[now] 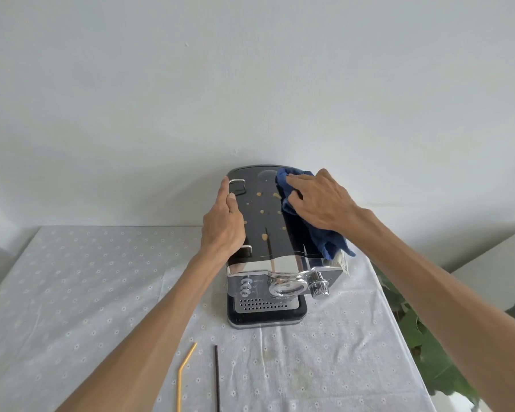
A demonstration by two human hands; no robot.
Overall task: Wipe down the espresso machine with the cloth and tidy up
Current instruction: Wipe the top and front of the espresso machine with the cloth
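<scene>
Machine: espresso machine (265, 263) stands on table w/ dotted white cloth (72, 292), back against wall; chrome front, group head and steam knob face the person at 6 o'clock.
Top panel: glossy black top (259, 230), spotted w/ tan splashes (264, 237) from centre toward 12 o'clock; none visibly cleared yet.
Cloth: blue cloth (315, 230) lies bunched along the top's 3 o'clock edge, tail hanging over the front-right corner.
R hand: right hand (318, 200) presses flat on cloth, fingers straight and slightly spread, tips toward 10 o'clock; not pinching.
L hand: left hand (223, 224) braces the 9 o'clock edge, palm on the side, thumb over the rim near the wire rail (237, 182); the other fingers are hidden by the hand, so their lie can't be told.
Step in hand (judged): start of top-panel wipe.
Technique: keep palm load even; sweep 3 to 9 o'clock in overlapping passes, then 12 to 6; refold to a clean face so drops aren't smeared; keep L brace firm so the unit won't slide on the tablecloth.
Risk: loose cloth tail may snag the steam knob (318, 285).
Tidy-up items: bent yellow straw (185, 370) and thin dark stick (216, 379) lie on the table at 6 o'clock of the machine, just apart from each other.
Other: green leaves (428, 352) off the table's right edge.
</scene>
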